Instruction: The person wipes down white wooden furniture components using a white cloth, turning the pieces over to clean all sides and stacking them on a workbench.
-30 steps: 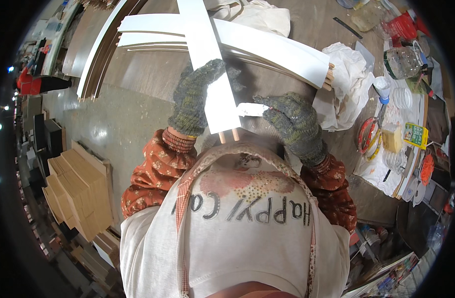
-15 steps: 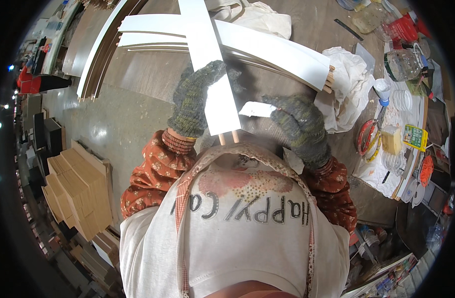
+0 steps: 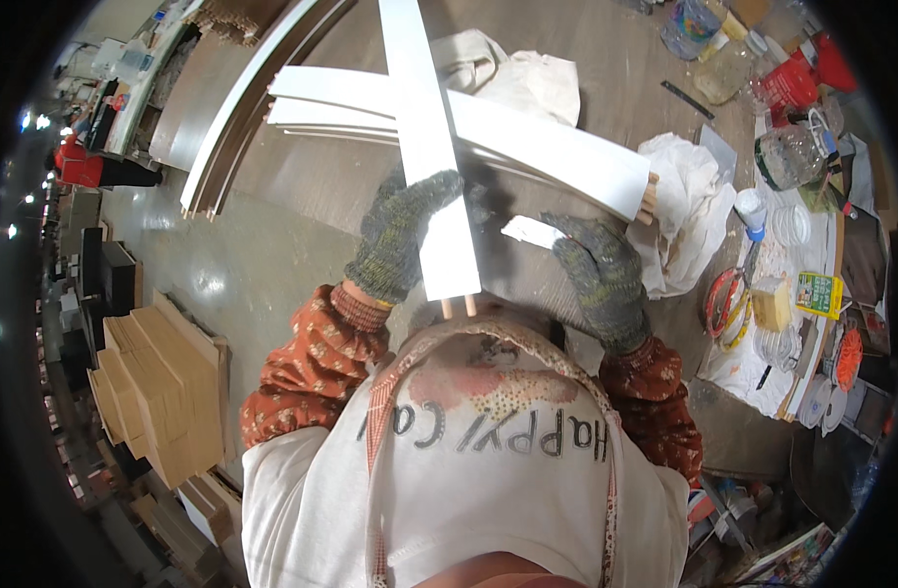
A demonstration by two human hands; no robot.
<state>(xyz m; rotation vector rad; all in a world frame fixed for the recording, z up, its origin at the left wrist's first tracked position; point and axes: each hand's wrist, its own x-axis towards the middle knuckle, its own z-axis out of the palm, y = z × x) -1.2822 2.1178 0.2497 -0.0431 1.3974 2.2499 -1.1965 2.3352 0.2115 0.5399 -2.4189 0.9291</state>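
My left hand (image 3: 390,240), in a dark green knitted glove, is closed round a long white board (image 3: 450,257) near its close end. Two wooden dowels (image 3: 471,306) stick out of that end, towards my apron. The board's far part passes over a stack of similar white boards (image 3: 557,147), which also have dowels at their ends. Right of the board, my gloved right hand (image 3: 601,279) pinches a small flat white piece (image 3: 533,232), apart from the board. Whether that piece is folded cloth or something stiffer I cannot tell.
More boards (image 3: 238,118) lie at the table's left. White cloths (image 3: 679,211) are bunched on the table (image 3: 606,59). To the right stand plastic bottles (image 3: 792,157), tape rolls (image 3: 725,302) and a sponge-like block (image 3: 770,302). Stacked cardboard (image 3: 165,392) stands at the floor's left.
The whole scene sits lower in view as my head shifts. My right hand and the white piece are a little farther right of the board, and the piece has tilted. Both grips stay closed.
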